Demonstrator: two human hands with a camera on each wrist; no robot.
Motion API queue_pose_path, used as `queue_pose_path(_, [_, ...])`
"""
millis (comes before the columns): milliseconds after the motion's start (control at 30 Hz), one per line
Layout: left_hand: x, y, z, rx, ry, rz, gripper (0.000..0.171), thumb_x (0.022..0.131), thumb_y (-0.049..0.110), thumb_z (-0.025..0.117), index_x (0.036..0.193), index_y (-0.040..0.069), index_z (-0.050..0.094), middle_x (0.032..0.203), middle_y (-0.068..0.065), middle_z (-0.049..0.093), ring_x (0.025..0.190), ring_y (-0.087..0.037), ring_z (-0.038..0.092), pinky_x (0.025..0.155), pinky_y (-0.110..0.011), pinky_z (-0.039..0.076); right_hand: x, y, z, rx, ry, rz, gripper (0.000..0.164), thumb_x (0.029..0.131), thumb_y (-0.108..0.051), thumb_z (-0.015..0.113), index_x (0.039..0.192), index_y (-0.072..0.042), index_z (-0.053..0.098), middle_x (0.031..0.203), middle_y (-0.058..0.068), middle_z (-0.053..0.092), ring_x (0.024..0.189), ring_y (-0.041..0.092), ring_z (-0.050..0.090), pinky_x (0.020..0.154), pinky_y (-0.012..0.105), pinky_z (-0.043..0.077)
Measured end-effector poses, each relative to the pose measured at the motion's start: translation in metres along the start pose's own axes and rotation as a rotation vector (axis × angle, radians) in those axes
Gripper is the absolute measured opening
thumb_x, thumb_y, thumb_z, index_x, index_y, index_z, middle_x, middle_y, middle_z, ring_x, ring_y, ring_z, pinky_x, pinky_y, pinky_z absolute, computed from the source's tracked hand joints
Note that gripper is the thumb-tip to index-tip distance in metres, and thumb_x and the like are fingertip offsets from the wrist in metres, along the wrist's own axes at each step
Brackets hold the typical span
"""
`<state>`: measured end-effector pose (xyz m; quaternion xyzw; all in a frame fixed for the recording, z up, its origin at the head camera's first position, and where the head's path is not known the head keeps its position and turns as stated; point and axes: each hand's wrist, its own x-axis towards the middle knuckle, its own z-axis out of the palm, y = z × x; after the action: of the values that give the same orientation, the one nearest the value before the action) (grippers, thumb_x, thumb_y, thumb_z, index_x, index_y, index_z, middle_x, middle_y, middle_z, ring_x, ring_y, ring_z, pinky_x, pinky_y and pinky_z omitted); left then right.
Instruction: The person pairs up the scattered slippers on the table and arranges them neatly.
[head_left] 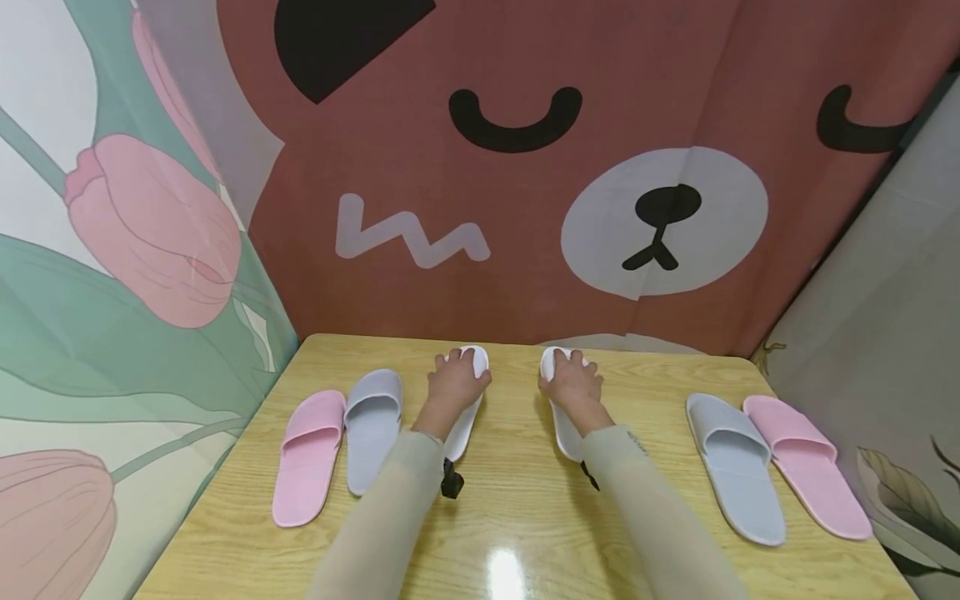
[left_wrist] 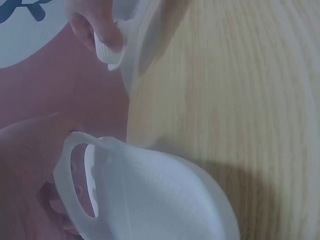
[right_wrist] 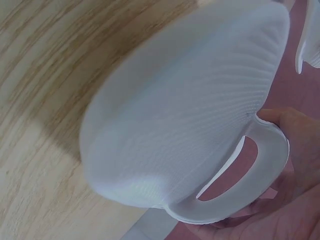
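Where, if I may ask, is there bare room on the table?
The table is bare between the left white slipper and right white slipper, and between the right sleeve and right gray slipper. Both sides are crowded: pink slippers sit beside gray slippers.

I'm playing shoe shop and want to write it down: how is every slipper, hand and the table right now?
Left hand: gripping a white slipper
Left white slipper: held, toe pointing away
Right hand: gripping the other
Right white slipper: held, toe pointing away
Left pink slipper: flat, unheld
Left grey slipper: flat, unheld
Right grey slipper: flat, unheld
Right pink slipper: flat, unheld
Table: shiny
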<state>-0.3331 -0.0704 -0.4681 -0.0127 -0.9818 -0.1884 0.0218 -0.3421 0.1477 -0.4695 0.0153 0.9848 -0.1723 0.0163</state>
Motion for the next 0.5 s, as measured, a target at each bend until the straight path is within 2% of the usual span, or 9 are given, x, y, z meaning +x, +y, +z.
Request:
queue_pose_path(200, [0.003, 0.002, 0.003, 0.004, -0.023, -0.003, 0.065, 0.099, 0.048, 0.056, 0.151, 0.011, 0.047, 0.152, -0.017, 0.045, 0.137, -0.045, 0.039, 0.1, -0.064, 0.042, 0.001, 0.0, 0.002, 0.001, 0.009, 0.005, 0.067, 0.092, -0.037, 0.066, 0.148, -0.009, 0.045, 0.143, 0.028, 0.042, 0.123, 0.055, 0.044, 0.096, 0.067, 0.041])
queue_pose_path(500, [0.008, 0.007, 0.012, 0.033, -0.029, -0.004, 0.064, 0.1, 0.048, 0.055, 0.152, 0.011, 0.046, 0.152, -0.017, 0.045, 0.138, -0.046, 0.037, 0.1, -0.065, 0.042, 0.007, -0.004, 0.007, -0.028, -0.02, 0.016, 0.067, 0.093, -0.038, 0.066, 0.148, -0.009, 0.045, 0.143, 0.027, 0.043, 0.124, 0.055, 0.044, 0.097, 0.067, 0.041])
